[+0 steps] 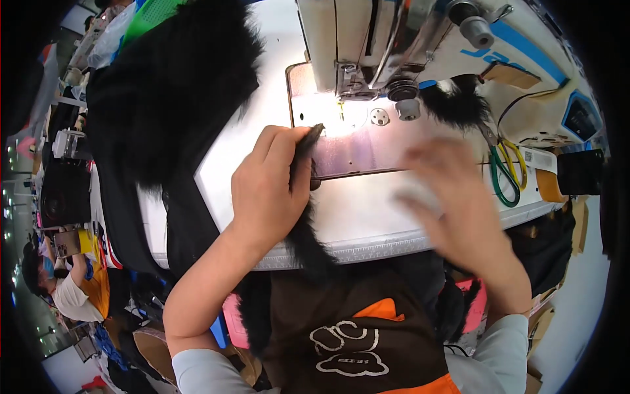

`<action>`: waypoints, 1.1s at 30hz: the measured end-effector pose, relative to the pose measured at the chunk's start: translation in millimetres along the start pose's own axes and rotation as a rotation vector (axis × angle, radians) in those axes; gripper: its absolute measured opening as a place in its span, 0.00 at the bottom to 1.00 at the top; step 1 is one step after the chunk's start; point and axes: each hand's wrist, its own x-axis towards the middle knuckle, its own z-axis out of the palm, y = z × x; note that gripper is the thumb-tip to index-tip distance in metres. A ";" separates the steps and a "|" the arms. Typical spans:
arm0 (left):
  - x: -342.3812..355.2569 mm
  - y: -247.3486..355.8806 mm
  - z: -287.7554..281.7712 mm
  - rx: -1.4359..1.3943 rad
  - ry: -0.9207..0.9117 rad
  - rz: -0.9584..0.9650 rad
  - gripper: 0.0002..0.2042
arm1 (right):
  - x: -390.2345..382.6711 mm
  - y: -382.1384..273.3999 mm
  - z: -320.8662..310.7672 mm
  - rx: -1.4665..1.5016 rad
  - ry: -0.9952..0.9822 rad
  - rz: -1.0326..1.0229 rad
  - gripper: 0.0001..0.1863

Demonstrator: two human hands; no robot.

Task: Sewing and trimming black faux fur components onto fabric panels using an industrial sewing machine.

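Observation:
My left hand [269, 180] pinches a narrow strip of black fur fabric [308, 240] between thumb and fingers. The strip's upper end pokes out just in front of the needle area of a sewing machine [354, 82], under its bright lamp. Its lower end hangs over the table's front edge. To the right, my right hand [446, 190] is blurred by motion above the table. Its thumb stands apart from its fingers, and nothing shows between them. Nearest to it is a pair of scissors [505, 171] with green and yellow handles.
A large pile of black fur fabric [177, 85] covers the table's left side. A small tuft of black fur [459, 102] lies against the machine's body. A ruler-marked edge [394, 246] borders the white table. Another person [75, 289] works far left.

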 end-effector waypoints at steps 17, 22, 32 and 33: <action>1.6 -24.4 -55.7 -1.081 0.263 -0.678 0.10 | -13.6 -18.0 21.3 1.280 -0.234 0.268 0.09; -5.0 -14.5 -49.1 -1.011 0.150 -0.676 0.10 | -29.2 8.4 22.3 1.791 -0.079 0.483 0.14; 3.4 31.3 -28.7 -1.073 0.046 -0.535 0.12 | 11.5 -27.8 39.5 0.635 0.113 0.051 0.36; 3.5 38.6 -30.2 -1.123 0.051 -0.530 0.11 | 13.8 -35.3 44.4 0.633 0.104 0.027 0.40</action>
